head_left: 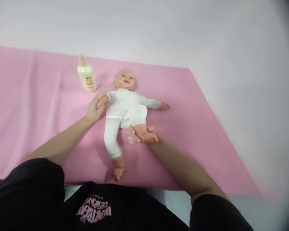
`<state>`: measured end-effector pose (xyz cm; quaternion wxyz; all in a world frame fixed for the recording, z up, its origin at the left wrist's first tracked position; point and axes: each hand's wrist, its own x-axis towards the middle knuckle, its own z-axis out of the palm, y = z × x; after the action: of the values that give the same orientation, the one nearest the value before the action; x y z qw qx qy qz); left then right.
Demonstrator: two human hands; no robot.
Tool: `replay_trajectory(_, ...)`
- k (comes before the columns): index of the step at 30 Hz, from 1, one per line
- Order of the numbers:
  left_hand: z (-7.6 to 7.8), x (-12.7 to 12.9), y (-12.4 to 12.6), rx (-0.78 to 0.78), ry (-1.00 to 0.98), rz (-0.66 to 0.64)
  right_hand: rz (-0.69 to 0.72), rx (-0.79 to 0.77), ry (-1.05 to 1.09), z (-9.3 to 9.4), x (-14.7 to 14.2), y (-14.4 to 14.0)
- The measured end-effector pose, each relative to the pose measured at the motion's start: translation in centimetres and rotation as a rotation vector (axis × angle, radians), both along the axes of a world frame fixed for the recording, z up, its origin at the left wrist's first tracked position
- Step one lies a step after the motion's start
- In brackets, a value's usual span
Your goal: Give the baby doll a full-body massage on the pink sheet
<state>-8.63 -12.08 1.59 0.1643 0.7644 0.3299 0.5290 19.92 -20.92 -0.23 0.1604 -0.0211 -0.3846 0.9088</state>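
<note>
A baby doll [121, 104] in a white bodysuit lies on its back, its bald head away from me. My left hand [94, 109] is around the doll's arm on the left, with most of its fingers hidden behind the small doll hand [103, 101]. My right hand [134, 136] grips the lower part of the doll's bent, raised leg, fingers curled around it from below and behind. The doll's other leg [112, 138] stretches toward me, and its other arm [150, 102] reaches out to the right.
The doll rests on a pink cloth [195, 138] that covers the table. Left of the doll's head stands a pale yellow pump bottle [87, 77] with a printed label. A white wall [144, 29] rises behind the table's far edge.
</note>
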Motion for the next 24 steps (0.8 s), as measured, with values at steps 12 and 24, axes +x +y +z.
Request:
replay_trajectory(12, 0.7, 0.5, -0.8, 0.112, 0.451, -0.143, -0.394, -0.091, -0.090, 2.8, -1.2, -0.4)
replay_trajectory(24, -1.1, -2.1, 3.8, -0.559, -0.839, 0.263, 0.728, 0.190, -0.158, 2.2, -0.7, 0.1)
